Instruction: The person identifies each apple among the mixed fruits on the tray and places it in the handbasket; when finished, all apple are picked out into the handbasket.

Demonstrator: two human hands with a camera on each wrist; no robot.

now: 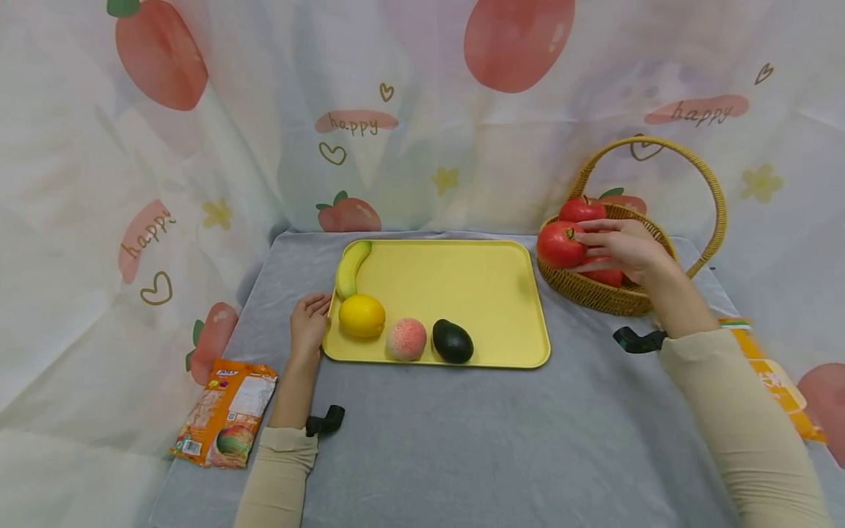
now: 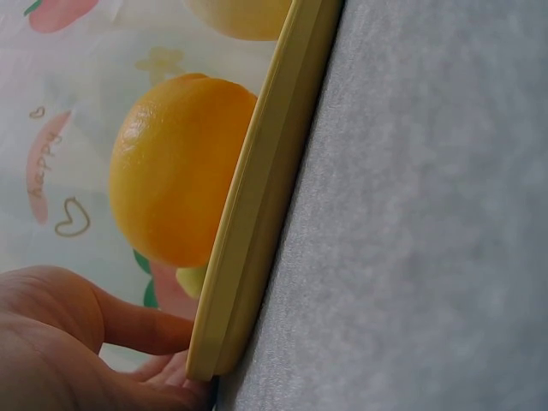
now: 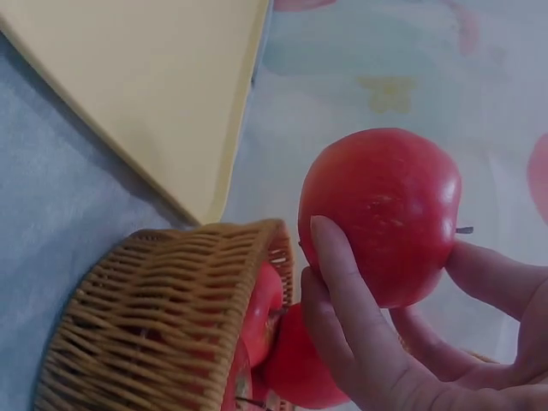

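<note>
My right hand [image 1: 623,249] holds a red apple [image 3: 381,214] between thumb and fingers, above the left rim of a wicker basket [image 1: 597,293]. More red apples [image 3: 300,360] lie in that basket below the hand. At the left edge of a yellow tray [image 1: 455,293], my left hand [image 1: 309,323] pinches the rim, as the left wrist view shows. On the tray, a banana [image 1: 353,269] lies at the back left, with a yellow lemon [image 1: 361,316] in front of it. A pink peach [image 1: 405,339] and a dark avocado [image 1: 452,342] sit along the front edge.
An orange snack bag [image 1: 227,414] lies left of the left forearm. Another orange package [image 1: 775,381] is partly hidden behind the right sleeve. The basket's tall handle [image 1: 716,198] arches up at the right. A printed curtain [image 1: 422,169] hangs behind the grey cloth-covered table [image 1: 475,440].
</note>
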